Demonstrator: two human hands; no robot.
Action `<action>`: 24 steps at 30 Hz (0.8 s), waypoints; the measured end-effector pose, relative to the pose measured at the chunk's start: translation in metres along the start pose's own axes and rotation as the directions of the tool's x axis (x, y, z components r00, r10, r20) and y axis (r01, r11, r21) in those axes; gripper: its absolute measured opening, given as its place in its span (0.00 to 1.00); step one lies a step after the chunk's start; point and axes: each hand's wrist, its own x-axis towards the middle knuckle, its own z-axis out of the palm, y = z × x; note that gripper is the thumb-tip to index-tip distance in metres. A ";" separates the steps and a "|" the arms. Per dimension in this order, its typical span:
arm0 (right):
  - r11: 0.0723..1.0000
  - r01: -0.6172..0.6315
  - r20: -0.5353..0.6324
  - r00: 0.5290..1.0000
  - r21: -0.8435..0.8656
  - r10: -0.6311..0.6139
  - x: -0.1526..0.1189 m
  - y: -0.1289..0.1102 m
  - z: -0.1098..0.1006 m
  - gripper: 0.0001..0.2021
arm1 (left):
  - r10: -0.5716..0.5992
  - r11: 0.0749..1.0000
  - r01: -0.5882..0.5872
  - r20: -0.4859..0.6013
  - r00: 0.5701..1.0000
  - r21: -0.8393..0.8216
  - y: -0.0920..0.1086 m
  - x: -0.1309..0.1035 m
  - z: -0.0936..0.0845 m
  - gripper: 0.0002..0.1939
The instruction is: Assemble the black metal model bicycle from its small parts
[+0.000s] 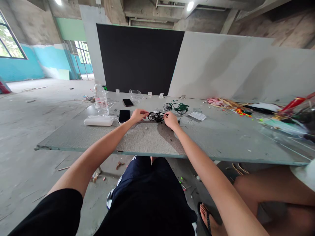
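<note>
So, left to right: out past the left hand there's a clear plastic bottle [100,100], a long white case [98,121] with a cable, and two phones lying on the surface [137,139], the closer phone [124,116] just beside that hand.

The left hand [139,115] has its fingertips bunched at the left rim of a black model bicycle [159,117]. Can't tell if they're truly pinching it or only touching. The bike sits between the two hands, close over the surface; I can't make out whether it rests on it. The spoked wheel [153,117] by the left fingertips shows well. The right hand [171,120] looks clamped on the other end, thumb and fingers pinched, covering that part.

Handling-wise, my guess is it's very light and fairly stiff, but the spokes and skinny tubes look easy to bend or snap. I'd hold it by the frame in the middle, or pinch a tire gently, and not squeeze the spokes. Thin parts could twist or slip in the fingers too.

Just beyond the right hand stands a green model bicycle [176,107], then a pale crumpled packet [197,116] off to that hand's right.
</note>
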 end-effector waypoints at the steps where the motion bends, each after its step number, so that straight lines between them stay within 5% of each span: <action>1: 1.000 -0.001 0.000 1.000 -0.005 0.001 0.000 0.000 0.000 0.15 | 0.004 1.000 -0.004 0.002 1.000 0.003 0.000 0.000 0.000 0.15; 24: 0.999 0.043 -0.007 0.999 0.026 -0.042 0.004 0.003 0.004 0.13 | 0.000 0.998 0.001 -0.025 1.000 0.065 0.008 -0.003 -0.001 0.14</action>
